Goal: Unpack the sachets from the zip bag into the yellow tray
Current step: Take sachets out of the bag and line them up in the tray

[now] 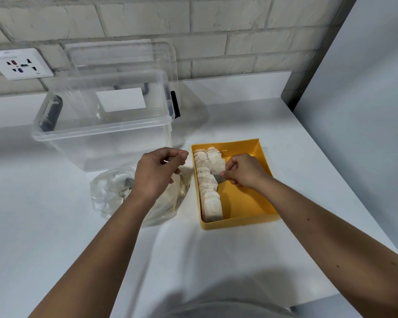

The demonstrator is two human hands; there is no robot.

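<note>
A yellow tray point(246, 203) stands on the white counter, right of centre. A row of pale sachets point(208, 189) lies overlapped along its left wall. A second short row starts at the tray's far end, and my right hand point(244, 171) pinches the nearest sachet point(217, 167) of that row inside the tray. A clear zip bag point(110, 191) with more sachets lies left of the tray. My left hand point(156, 171) hovers over the bag's mouth, fingers curled with thumb and forefinger pinched; whether they hold anything is unclear.
A large clear storage box point(101, 131) with black latches stands behind the bag, its lid point(124, 56) leaning on the brick wall. A wall socket point(19, 64) is at far left. The counter ends at the right edge near a grey panel point(365, 111).
</note>
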